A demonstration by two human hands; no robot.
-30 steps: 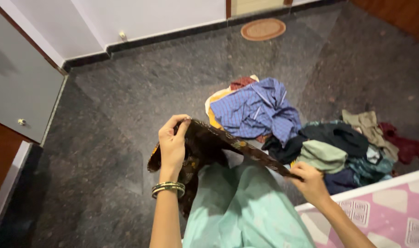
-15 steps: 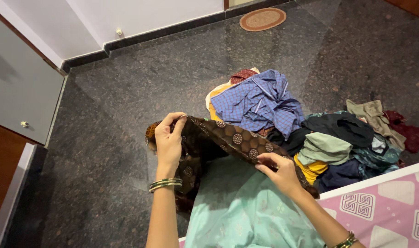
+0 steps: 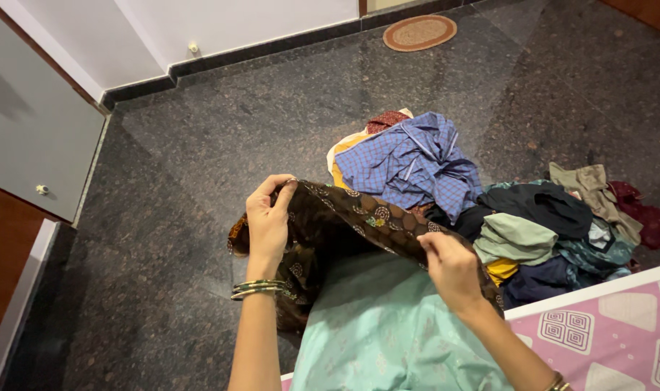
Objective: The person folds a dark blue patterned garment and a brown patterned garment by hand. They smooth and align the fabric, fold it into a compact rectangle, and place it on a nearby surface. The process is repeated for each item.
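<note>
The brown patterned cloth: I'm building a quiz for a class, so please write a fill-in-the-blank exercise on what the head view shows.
1. Both hands hold a brown patterned cloth; the left hand has its grip on one end and the ____ hand takes the other.
2. Green bangles circle the ____ wrist.
3. The blue checked shirt tops a clothes pile on the dark ____.
4. An oval mat lies near the ____ wall.

Missing words: right; left; floor; white

Even indoor light, sharp pic, faint glare streaks on floor (image 3: pixel 199 145).
</note>
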